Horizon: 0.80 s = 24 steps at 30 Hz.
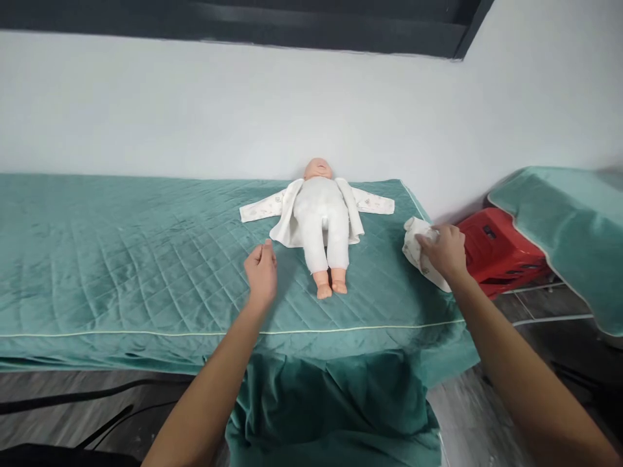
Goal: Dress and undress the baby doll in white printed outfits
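Note:
A baby doll (324, 214) with a white cloth body lies on its back on the green quilted bed cover (146, 259), feet toward me. Beneath it an open white baby shirt (287, 220) is spread, its patterned sleeves stretched out to both sides. My left hand (261, 269) hovers left of the doll's legs, near the shirt's lower corner, with its fingers curled closed; whatever they may hold is hidden. Over at the right end of the bed, my right hand (445, 250) grips a bunched white patterned baby garment (418, 243).
A red plastic object (501, 250) stands just past the bed's right end, beside another green-covered surface (559, 227). A white wall (195, 110) rises behind the bed. Black cables (97, 399) run at the lower left, and green fabric (335, 408) hangs at the front.

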Tool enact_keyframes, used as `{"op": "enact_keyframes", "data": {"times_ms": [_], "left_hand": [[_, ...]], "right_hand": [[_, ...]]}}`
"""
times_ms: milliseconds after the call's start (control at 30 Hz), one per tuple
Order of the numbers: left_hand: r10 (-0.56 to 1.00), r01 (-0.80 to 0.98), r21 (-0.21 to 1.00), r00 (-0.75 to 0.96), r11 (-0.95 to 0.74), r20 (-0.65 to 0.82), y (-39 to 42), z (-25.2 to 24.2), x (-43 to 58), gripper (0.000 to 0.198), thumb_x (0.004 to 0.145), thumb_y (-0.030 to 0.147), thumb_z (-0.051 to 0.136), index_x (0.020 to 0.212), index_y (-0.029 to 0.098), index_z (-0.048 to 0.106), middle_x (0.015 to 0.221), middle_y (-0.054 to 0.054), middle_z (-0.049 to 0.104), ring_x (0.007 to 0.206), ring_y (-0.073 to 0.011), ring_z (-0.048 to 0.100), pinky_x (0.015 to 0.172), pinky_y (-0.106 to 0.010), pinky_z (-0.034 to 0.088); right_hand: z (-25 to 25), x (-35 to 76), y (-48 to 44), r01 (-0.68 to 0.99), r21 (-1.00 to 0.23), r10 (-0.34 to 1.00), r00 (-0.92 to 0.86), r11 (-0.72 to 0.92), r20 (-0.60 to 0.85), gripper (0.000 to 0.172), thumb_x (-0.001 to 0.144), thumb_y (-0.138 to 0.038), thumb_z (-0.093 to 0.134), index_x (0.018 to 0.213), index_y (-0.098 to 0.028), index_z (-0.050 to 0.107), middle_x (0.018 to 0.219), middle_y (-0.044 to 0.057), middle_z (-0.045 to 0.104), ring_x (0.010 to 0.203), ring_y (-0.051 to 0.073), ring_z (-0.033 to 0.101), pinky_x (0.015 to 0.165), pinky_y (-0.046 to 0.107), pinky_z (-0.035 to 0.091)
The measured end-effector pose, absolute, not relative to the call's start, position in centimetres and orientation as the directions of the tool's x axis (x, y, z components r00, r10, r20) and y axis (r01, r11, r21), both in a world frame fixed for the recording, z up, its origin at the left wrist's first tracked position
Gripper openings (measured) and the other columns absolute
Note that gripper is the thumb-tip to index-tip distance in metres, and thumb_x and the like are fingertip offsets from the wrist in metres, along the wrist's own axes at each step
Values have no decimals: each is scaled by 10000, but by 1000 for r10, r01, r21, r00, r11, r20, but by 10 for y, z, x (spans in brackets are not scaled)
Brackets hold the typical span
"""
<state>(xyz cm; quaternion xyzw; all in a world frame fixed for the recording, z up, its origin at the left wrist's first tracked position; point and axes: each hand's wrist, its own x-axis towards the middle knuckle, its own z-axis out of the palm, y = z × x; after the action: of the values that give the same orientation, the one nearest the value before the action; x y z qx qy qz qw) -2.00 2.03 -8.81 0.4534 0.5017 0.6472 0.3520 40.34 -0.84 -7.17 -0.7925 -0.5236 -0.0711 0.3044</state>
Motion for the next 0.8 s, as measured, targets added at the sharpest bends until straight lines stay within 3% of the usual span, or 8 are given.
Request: {"op": "enact_keyframes", "data": {"times_ms": [133, 267, 333, 400, 467, 567, 700, 800], "left_hand": [[942, 97, 961, -198, -257, 272, 11, -52, -14, 487, 941, 446, 563, 543, 191, 448, 494, 36, 385, 486, -95, 368, 482, -241, 296], [964, 173, 952, 135, -250, 229, 13, -20, -6, 354, 919, 441, 598, 667, 191, 602, 587, 7, 563, 570, -119, 521, 551, -242, 421], [928, 133, 945, 272, -297, 254, 13, -6, 0, 218, 871, 430, 673, 924, 219, 677, 918, -36, 711, 838, -173, 662, 704, -280, 532], [874, 77, 927, 370, -366, 314, 9, 8, 8, 451, 808, 412, 757, 1217, 283, 617, 1327, -56, 636, 1178, -242, 631, 900, -352, 564], [810, 23, 910, 465, -413, 356, 1, 25, 12, 616, 791, 418, 782, 1346, 319, 537, 1472, -55, 538, 1322, -289, 555, 1010, -408, 543], [787, -62, 911, 483, -407, 384, -12, 52, 12, 500, 838, 416, 737, 1291, 273, 580, 1318, -60, 644, 1227, -297, 620, 978, -423, 561], [861, -124, 895, 244, -429, 446, -24, 81, 1, 194, 837, 313, 724, 983, 206, 654, 996, -23, 705, 977, -202, 675, 839, -326, 562], [847, -142, 870, 197, -473, 493, -29, 104, -8, 165, 797, 275, 752, 885, 197, 635, 883, -4, 686, 871, -162, 656, 769, -278, 531]], "right_hand": [[-50, 401, 2, 824, -445, 885, 447, -351, 131, 281, 770, -408, 714, 907, -172, 651, 839, 105, 672, 801, 270, 608, 744, 397, 447], [-12, 355, -7, 770, -638, 966, 178, -20, 186, 290, 765, -418, 743, 935, -201, 655, 849, 31, 680, 761, 209, 591, 717, 356, 457], [14, 323, -18, 646, -731, 966, -42, 220, 254, 345, 773, -456, 752, 991, -206, 658, 960, 38, 699, 828, 210, 604, 762, 371, 498], [42, 292, -29, 448, -805, 920, -234, 389, 315, 371, 775, -472, 770, 1006, -211, 642, 1115, 60, 698, 979, 235, 629, 861, 408, 534], [70, 266, -39, 341, -814, 868, -346, 470, 357, 383, 779, -484, 783, 1014, -225, 627, 1203, 60, 680, 1051, 246, 633, 918, 444, 545], [100, 242, -50, 386, -708, 796, -424, 591, 433, 331, 817, -452, 763, 1045, -253, 630, 1265, 48, 650, 1140, 274, 614, 973, 492, 538], [116, 227, -58, 510, -445, 675, -519, 737, 524, 157, 906, -315, 653, 1060, -287, 658, 1315, 46, 614, 1276, 290, 538, 1089, 541, 454], [126, 218, -63, 481, -434, 647, -530, 762, 548, 225, 920, -284, 617, 1144, -281, 636, 1361, 73, 583, 1316, 282, 511, 1122, 544, 415]]}}
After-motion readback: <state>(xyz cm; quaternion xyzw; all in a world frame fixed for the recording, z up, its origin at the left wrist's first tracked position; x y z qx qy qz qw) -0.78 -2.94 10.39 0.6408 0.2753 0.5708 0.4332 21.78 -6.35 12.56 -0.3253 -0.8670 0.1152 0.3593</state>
